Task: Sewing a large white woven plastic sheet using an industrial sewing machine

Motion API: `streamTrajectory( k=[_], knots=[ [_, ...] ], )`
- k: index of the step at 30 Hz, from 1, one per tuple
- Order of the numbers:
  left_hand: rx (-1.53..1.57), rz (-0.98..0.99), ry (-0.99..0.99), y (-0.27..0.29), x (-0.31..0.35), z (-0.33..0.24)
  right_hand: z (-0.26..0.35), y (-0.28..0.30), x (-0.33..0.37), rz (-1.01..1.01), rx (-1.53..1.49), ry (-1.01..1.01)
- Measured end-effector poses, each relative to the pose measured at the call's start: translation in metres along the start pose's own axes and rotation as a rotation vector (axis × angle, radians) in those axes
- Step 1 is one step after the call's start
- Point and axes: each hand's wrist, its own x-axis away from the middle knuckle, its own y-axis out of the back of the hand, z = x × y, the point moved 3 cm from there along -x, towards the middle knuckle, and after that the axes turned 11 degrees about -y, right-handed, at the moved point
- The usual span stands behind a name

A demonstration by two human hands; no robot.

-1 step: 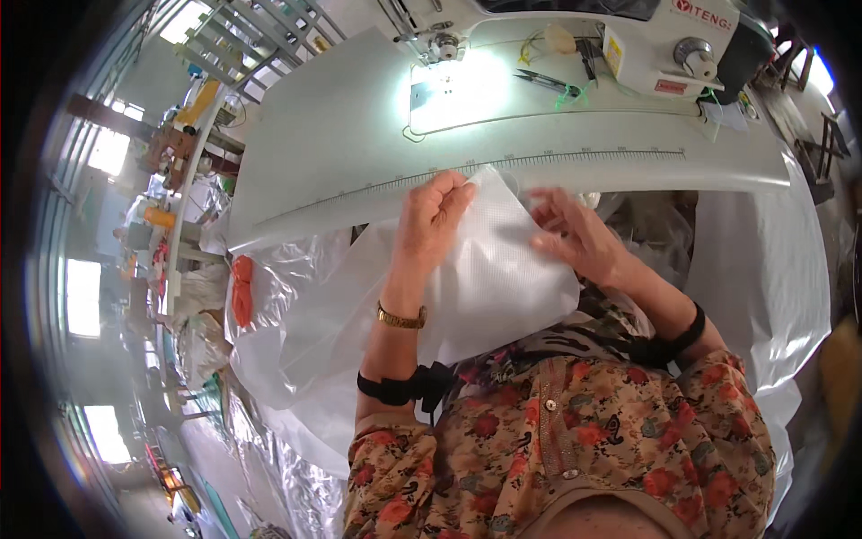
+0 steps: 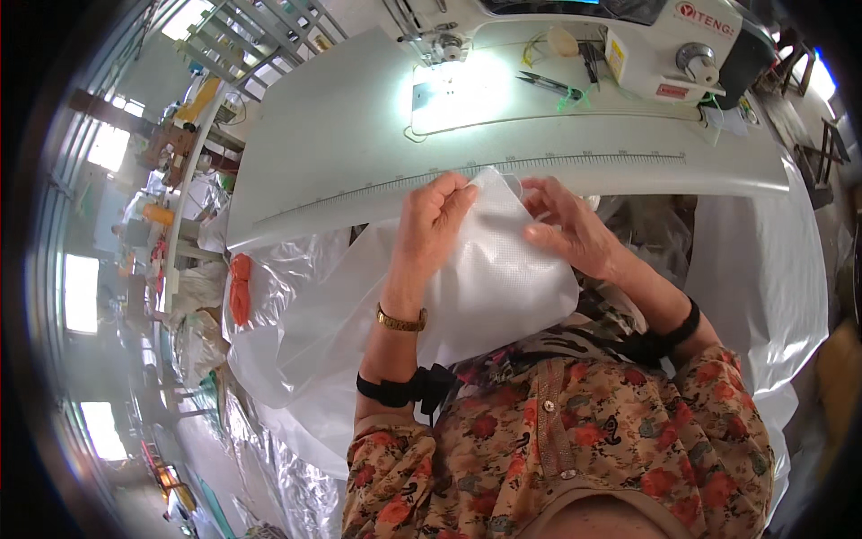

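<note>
My left hand point(image 2: 435, 223) pinches the top corner of a translucent white plastic sheet point(image 2: 507, 274) with a fine grid texture, just in front of the table edge. The sheet drapes over my lap and off to the left. On the corner's other side is my right hand point(image 2: 575, 232), its fingers bent and its thumb apart from them, close against the sheet's slanting edge. A thin clear strand curves between the corner and those fingertips; whether they touch it I cannot tell. Beyond both hands stands a white sewing machine point(image 2: 660, 49), its lamp lighting the needle area.
On the sewing table point(image 2: 314, 135), a ruler scale point(image 2: 557, 159) runs along the front. Thread snips point(image 2: 549, 85) with green thread lie near the machine body. An orange-red bundle point(image 2: 240, 287) hangs at left. More white sheeting point(image 2: 763, 269) hangs at right.
My right hand has shifted slightly up and its blurred fingers now show sharply, closer to the sheet's edge. The left hand keeps its pinch on the corner.
</note>
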Motion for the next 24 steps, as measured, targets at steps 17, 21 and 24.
streamTrajectory(
  k=[17,21,24],
  knots=[
    [0.02,-0.196,0.13,0.002,0.008,0.008,0.038,-0.045,-0.022,-0.142,0.734,0.158],
    [0.101,-0.161,0.226,-0.002,0.005,0.017,0.03,-0.05,-0.017,-0.017,0.913,0.085],
    [0.173,-0.186,0.269,0.0,0.003,0.019,0.027,-0.054,-0.021,-0.005,1.05,0.124]
  ],
)
